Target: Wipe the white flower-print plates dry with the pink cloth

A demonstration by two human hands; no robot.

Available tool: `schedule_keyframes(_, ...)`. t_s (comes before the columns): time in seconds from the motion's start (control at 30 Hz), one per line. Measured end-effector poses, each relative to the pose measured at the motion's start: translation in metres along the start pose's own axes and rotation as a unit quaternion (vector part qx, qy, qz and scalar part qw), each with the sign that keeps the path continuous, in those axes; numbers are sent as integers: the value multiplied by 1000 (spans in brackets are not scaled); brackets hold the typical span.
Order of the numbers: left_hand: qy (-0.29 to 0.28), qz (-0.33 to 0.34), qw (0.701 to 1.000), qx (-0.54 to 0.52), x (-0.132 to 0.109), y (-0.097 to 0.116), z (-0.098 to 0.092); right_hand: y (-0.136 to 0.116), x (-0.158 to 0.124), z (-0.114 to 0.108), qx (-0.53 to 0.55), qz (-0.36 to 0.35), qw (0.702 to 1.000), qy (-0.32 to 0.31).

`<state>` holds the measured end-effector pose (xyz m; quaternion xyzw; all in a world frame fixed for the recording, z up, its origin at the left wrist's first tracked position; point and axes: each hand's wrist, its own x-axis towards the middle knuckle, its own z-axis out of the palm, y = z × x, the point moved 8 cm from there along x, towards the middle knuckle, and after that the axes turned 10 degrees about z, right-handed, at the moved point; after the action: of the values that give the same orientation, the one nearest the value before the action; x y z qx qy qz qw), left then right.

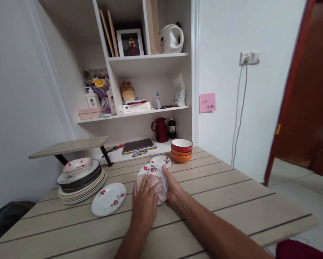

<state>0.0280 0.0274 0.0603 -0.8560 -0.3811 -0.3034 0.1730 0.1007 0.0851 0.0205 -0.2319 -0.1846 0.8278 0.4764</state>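
Observation:
Above the table, a white plate with red flowers [152,168] is tilted toward me, its lower part covered by a pale pink cloth [159,187]. My left hand [145,198] lies over the cloth, fingers pressing it against the plate's face. At the right rim, my right hand [173,187] grips the plate with the thumb up, cloth bunched beside it. Its other fingers are hidden behind. Another flowered plate [165,162] lies just beyond. To the left sit stacked small flowered plates [107,199].
A tall stack of plates [81,187] topped by a pink-rimmed bowl [77,164] stands left, near a small raised shelf [69,147]. Stacked orange and red bowls [181,156] stand at the back right. Behind the wooden table [220,194] are shelves holding a red jug [161,130].

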Motion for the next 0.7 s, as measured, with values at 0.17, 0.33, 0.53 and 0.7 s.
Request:
schedule_keyframes(0.17,-13,9,1000,-3,-1,0,3,0,5,-10,22,-33,999,29)
schedule_keyframes(0.33,-12,11,1000,-8,-1,1,1,1,2,-7,19,-15,999,28)
schedule_keyframes(0.53,-13,34,999,-2,2,8,-4,2,-3,-4,-8,-15,999,33)
schedule_keyframes(0.7,-16,65,998,-10,3,13,-6,13,-1,-10,-81,16,995,61)
